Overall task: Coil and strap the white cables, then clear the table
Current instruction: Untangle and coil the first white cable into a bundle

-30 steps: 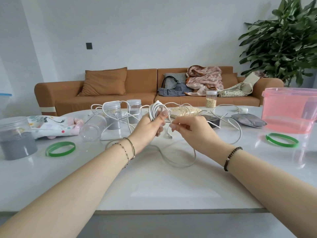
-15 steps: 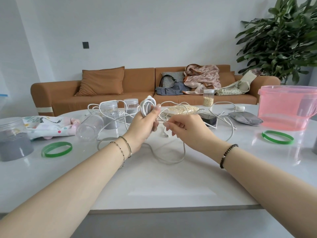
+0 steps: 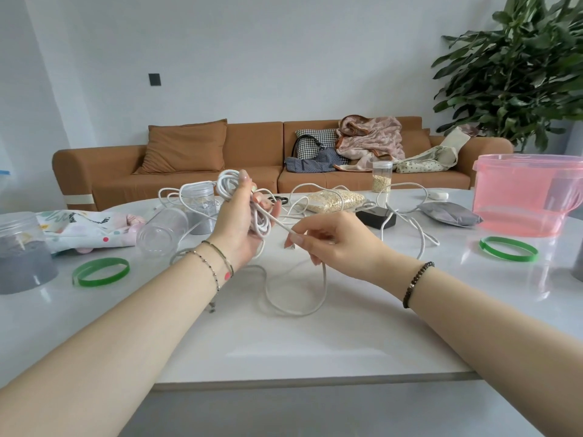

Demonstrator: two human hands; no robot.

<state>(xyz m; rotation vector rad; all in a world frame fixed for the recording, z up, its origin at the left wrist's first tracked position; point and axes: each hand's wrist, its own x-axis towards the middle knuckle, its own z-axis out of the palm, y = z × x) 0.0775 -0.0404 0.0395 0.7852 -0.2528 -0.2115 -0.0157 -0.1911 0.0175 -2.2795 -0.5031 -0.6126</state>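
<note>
At nine o'clock of the hands, a clear plastic jar (image 3: 22, 257) of grey granules stood at the desk's (image 3: 315, 348) left edge. Just beyond it lay a soft patterned cloth (image 3: 85, 228), and nearer the camera a flat green ring (image 3: 101, 271). A clear jar on its side (image 3: 162, 231) and an upright grey-filled jar (image 3: 198, 209) stood close behind the left wrist.

The left hand (image 3: 239, 225) was raised off the desk, fingers curled round a bundle of round loops of white cable (image 3: 224, 186). From that bundle one strand ran to four o'clock, where the right hand (image 3: 334, 241) pinched it between thumb and fingertip. Below the hands, at six o'clock, the cable's slack (image 3: 293, 310) drooped in a loose loop onto the glossy white desk.

Behind the right hand, at one o'clock, lay a bag of pale grains (image 3: 334, 200), a black box (image 3: 377, 217) and more loose white cable (image 3: 424, 234). A grey pouch (image 3: 448, 214) followed at two o'clock. At three o'clock a translucent pink tub (image 3: 530, 193) stood at the right edge, with a second green ring (image 3: 508, 249) before it.

Between the slack loop and the straight near edge the smooth surface lay open under both forearms.
</note>
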